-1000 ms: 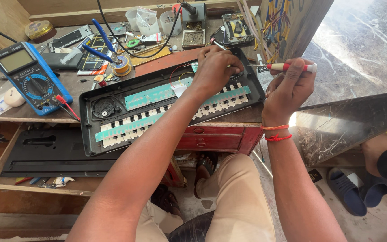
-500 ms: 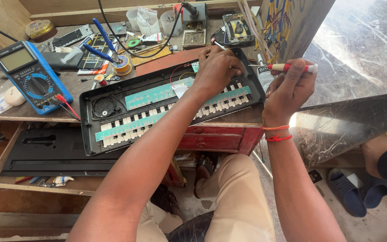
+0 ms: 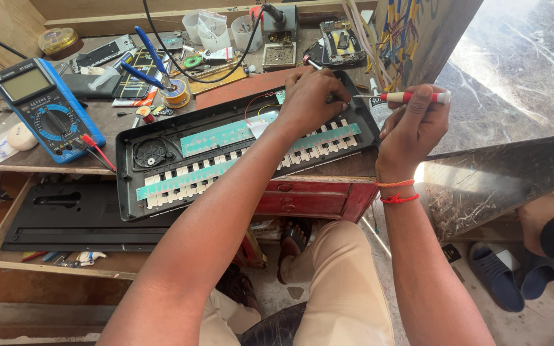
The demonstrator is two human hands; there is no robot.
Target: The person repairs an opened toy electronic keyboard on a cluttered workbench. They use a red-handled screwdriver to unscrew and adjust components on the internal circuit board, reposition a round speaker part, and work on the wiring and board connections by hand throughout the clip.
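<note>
An opened black electronic keyboard lies face down on the wooden bench, with green circuit strips and white key ends showing. My left hand rests on its upper right corner, fingers curled; whether it pinches something small I cannot tell. My right hand holds a red-and-white screwdriver level, its thin tip pointing left toward my left hand. Two orange-red thread bands circle my right wrist.
A blue multimeter with red lead lies at left. Blue-handled pliers, a solder spool, plastic cups and small boards crowd the back. The keyboard's black cover lies on a lower shelf. Another person's leg and sandals are at right.
</note>
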